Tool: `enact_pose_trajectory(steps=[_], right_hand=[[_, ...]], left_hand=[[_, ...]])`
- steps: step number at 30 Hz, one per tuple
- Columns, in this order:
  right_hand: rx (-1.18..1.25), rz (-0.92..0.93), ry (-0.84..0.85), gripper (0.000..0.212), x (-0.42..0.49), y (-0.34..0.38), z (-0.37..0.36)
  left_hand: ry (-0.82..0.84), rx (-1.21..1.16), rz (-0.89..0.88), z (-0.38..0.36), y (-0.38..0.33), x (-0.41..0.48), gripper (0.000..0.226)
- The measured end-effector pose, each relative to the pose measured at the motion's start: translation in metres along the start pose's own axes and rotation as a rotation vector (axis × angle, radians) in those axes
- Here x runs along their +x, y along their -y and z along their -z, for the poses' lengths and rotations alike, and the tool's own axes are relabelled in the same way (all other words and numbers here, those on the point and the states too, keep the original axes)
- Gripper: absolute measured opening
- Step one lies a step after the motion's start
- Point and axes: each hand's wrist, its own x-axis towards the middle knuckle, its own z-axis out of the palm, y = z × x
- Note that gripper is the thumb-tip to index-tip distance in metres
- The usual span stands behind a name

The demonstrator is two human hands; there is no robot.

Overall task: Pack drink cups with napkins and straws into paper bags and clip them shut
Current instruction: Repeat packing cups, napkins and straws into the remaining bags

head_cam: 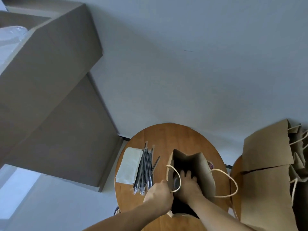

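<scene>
So, only one cam here (head view), looking down at a small round wooden table (166, 139) pushed up against a pale grey-white wall (200, 64).

A paper bag (201, 169) stands open in the middle of the table, plain brown kraft w/ twine handles (233, 184) flopped out to both sides. The left hand (160, 192) grips the bag's near-left rim right by the handle, fingers curled on the paper. The right hand (188, 182) is down inside the mouth of the bag, knuckles up. Can't tell if it's got hold of anything, too dark in there. Something dark and round sits just left of it inside the bag, prob a cup lid but idk.

Left of the bag lies a bunch of black straws (145, 167) in clear wrappers, fanned out a bit, and just beside them a small stack of white napkins (129, 164).

On the right a pile of flat bags (266, 164), same brown kraft, lies on a second table (235, 180) w/ handles sticking out the far side.

At far left, big plain cardboard boxes (50, 80) are stacked two high, w/ clear plastic (11, 35) showing in the top one.
</scene>
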Motion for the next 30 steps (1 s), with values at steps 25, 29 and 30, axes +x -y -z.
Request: enact_pose_trajectory(steps=[25, 29, 30], right_hand=[[0.195, 0.121, -0.11, 0.04, -0.037, 0.013, 0.121], [0.254, 0.215, -0.26, 0.042, -0.045, 0.043, 0.151], [0.268, 0.234, -0.267, 0.041, -0.044, 0.054, 0.152]], left_hand=[[0.307, 0.114, -0.288, 0.099, 0.011, 0.035, 0.06], [0.041, 0.079, -0.263, 0.128, 0.025, 0.052, 0.029], [0.013, 0.075, -0.243, 0.134, 0.032, 0.054, 0.033]])
